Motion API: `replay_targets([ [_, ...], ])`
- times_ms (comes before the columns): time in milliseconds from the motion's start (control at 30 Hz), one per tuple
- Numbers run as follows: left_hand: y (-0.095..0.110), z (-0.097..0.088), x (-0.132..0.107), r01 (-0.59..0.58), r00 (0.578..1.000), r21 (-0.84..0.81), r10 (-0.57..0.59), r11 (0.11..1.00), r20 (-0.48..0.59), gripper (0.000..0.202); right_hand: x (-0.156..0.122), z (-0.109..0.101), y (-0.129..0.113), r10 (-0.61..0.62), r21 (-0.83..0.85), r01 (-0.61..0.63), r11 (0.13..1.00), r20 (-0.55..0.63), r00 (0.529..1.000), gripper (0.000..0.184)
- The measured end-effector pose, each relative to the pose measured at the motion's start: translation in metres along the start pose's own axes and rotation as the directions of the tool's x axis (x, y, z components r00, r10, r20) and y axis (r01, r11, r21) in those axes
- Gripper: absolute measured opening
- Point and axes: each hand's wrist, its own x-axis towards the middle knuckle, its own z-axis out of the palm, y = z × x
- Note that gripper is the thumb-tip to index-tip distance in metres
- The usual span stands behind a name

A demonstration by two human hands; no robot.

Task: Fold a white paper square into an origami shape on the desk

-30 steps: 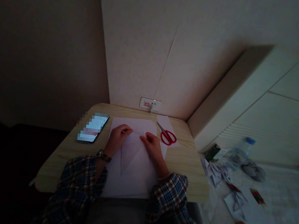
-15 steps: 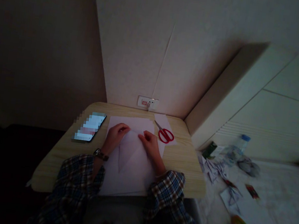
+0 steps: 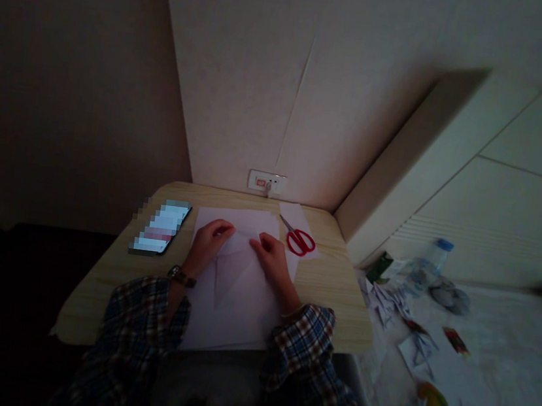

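Note:
A folded sheet of white paper [image 3: 233, 267] comes to a point toward me, with crease lines across it. My left hand [image 3: 210, 240] pinches its upper left edge between thumb and fingers. At the upper right edge, my right hand [image 3: 269, 255] is closed on the same paper. Beneath it lies a stack of white sheets [image 3: 235, 330] on the small wooden table. Scissors with red handles [image 3: 298, 241] rest to the right of my right hand, on a white paper piece [image 3: 297, 213].
A phone with a lit screen [image 3: 162, 228] lies at the table's [image 3: 91, 303] left. A wall socket [image 3: 267, 182] is behind the table. To the right, a pale surface [image 3: 504, 350] holds a clear bottle [image 3: 428, 268], folded papers [image 3: 387, 303] and a yellow-green object [image 3: 433, 402].
The whole view has shifted slightly. Both hands keep their grip on the folded paper, with hardly any movement of the fingers.

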Motion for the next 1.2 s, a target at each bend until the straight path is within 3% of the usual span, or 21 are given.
replay_targets([
  [667,0.003,0.0,0.0,0.041,0.999,-0.095,-0.039,0.995,0.023,0.02,0.0,0.0,0.001,-0.006,0.009,0.006,1.0,-0.026,1.0,0.031],
  [900,0.012,-0.001,-0.002,0.053,0.999,-0.064,-0.053,0.997,0.006,0.017,-0.001,0.001,0.001,0.01,0.061,-0.014,0.998,0.058,0.998,0.03],
  [1200,0.005,0.004,-0.004,-0.052,0.991,0.048,0.045,0.997,0.128,0.017,0.001,0.003,0.003,0.023,0.114,-0.027,0.993,0.042,0.999,0.016],
])
